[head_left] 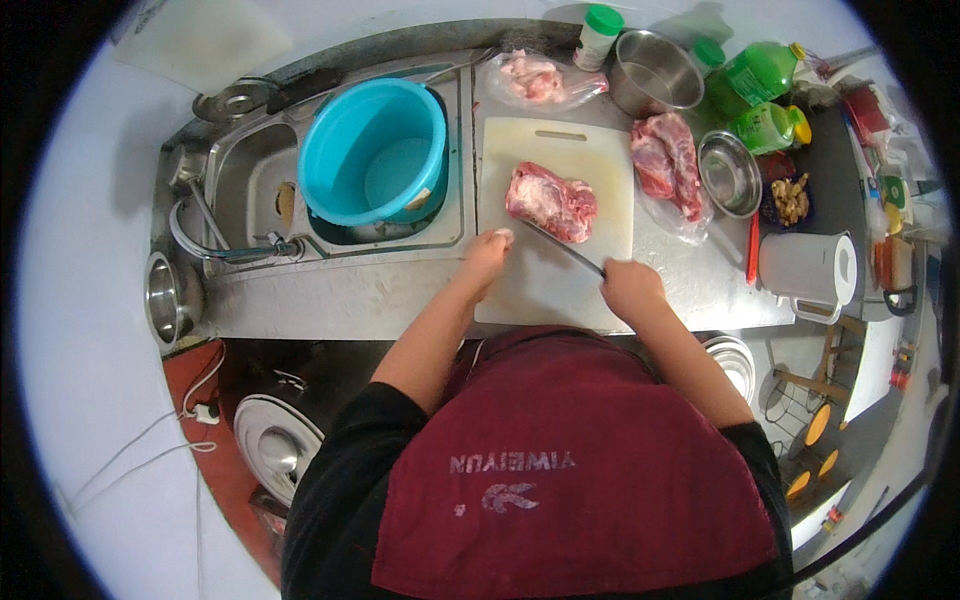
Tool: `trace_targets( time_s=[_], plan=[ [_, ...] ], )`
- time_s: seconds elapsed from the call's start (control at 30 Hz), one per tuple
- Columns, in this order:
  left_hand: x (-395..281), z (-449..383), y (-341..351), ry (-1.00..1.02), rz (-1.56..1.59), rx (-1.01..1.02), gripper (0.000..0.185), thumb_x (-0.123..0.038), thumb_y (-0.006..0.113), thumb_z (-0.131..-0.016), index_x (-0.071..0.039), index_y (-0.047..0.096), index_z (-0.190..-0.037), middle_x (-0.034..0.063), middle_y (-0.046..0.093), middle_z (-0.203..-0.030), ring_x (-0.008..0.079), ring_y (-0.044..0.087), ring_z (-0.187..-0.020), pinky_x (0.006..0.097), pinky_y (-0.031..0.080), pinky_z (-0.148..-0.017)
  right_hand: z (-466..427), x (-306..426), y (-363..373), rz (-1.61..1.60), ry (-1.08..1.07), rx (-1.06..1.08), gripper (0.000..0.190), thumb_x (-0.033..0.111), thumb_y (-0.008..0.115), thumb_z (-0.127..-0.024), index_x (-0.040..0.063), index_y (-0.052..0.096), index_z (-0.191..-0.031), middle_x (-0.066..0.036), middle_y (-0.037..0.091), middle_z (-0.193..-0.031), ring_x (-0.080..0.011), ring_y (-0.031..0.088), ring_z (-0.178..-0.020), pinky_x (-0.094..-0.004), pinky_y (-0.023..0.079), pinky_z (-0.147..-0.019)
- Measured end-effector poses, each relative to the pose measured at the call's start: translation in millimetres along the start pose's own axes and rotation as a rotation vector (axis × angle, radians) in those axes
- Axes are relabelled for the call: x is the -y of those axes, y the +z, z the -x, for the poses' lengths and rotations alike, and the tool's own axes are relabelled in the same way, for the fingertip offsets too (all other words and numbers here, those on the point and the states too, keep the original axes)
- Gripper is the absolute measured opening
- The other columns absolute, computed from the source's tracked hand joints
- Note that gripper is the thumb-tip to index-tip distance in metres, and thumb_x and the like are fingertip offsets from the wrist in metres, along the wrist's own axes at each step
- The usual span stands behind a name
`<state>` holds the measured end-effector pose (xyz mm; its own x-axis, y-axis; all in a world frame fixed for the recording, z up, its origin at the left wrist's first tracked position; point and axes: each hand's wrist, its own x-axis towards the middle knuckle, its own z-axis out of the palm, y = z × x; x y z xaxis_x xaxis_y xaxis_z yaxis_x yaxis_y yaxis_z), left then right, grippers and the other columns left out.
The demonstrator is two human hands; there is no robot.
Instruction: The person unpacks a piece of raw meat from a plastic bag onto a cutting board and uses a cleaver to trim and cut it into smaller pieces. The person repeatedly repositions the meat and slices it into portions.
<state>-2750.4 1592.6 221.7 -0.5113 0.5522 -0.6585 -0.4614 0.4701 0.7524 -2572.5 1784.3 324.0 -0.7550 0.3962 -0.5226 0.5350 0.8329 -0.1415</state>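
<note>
A piece of raw meat (551,202) lies on the white cutting board (592,304) in front of me. My right hand (632,291) grips the handle of a kitchen knife (564,250); the blade slants up to the left, its tip at the lower left edge of the meat. Just left of the blade, my left hand (489,259) is raised near the board's left edge, fingers bent together with a small pale bit at the fingertips; whether it is held is unclear. Another raw cut (666,161) rests on a plastic bag right of the board, and pale meat pieces (534,79) lie in a bag behind it.
A blue basin (405,161) stands in the right bowl of the steel sink (259,161), with a faucet (240,253) in front. On the right are a steel pot (656,71), a steel bowl (729,174), green bottles (763,73), a red-handled tool (752,249) and a white pitcher (806,266).
</note>
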Motion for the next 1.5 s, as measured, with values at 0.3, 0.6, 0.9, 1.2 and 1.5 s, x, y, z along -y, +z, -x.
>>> trace_targets(
  time_s=[0.3,0.6,0.9,1.2,1.5],
  plan=[
    [-168,15,-45,1.188,-0.049,-0.841,0.013,-0.004,0.05,-0.097,-0.001,0.06,-0.104,0.0102,0.066,-0.095,0.0223,0.063,-0.082,0.033,0.05,-0.074,92,-54,22,-0.232,0.181,0.085,0.026,0.028,0.063,-0.085,0.004,0.066,-0.095,-0.022,0.068,-0.087,-0.0418,0.065,-0.087,-0.0514,0.051,-0.077],
    [-120,-59,66,0.884,-0.951,-0.429,0.055,-0.021,0.078,-0.074,-0.002,0.058,-0.122,0.0186,0.059,-0.115,0.0371,0.055,-0.109,0.0479,0.046,-0.093,132,-64,42,-0.626,0.466,-0.089,0.026,0.024,0.066,-0.083,0.0,0.066,-0.093,-0.024,0.067,-0.08,-0.0419,0.066,-0.079,-0.048,0.051,-0.07],
    [9,-15,83,1.274,-0.941,-0.01,0.026,-0.008,0.069,-0.076,-0.003,0.068,-0.101,0.0082,0.062,-0.106,0.0287,0.058,-0.103,0.0405,0.049,-0.088,143,-72,45,-0.793,0.525,-0.116,0.024,0.021,0.063,-0.086,-0.002,0.065,-0.091,-0.019,0.063,-0.063,-0.0295,0.066,-0.055,-0.0405,0.051,-0.057],
    [21,12,74,0.784,-0.51,-0.215,0.028,-0.01,0.074,-0.078,-0.006,0.065,-0.105,0.012,0.063,-0.105,0.0322,0.06,-0.094,0.0413,0.05,-0.081,139,-70,45,-0.807,0.51,-0.086,0.024,0.022,0.063,-0.086,-0.002,0.065,-0.093,-0.018,0.063,-0.063,-0.0294,0.066,-0.055,-0.0399,0.051,-0.057],
    [-14,-26,114,0.978,-0.805,-0.459,0.015,-0.008,0.074,-0.077,-0.006,0.063,-0.087,0.0109,0.062,-0.088,0.0306,0.06,-0.077,0.0432,0.049,-0.065,133,-66,42,-0.775,0.437,-0.111,0.024,0.021,0.063,-0.086,-0.002,0.064,-0.091,-0.018,0.063,-0.063,-0.0279,0.066,-0.053,-0.0401,0.051,-0.057]
  ],
)
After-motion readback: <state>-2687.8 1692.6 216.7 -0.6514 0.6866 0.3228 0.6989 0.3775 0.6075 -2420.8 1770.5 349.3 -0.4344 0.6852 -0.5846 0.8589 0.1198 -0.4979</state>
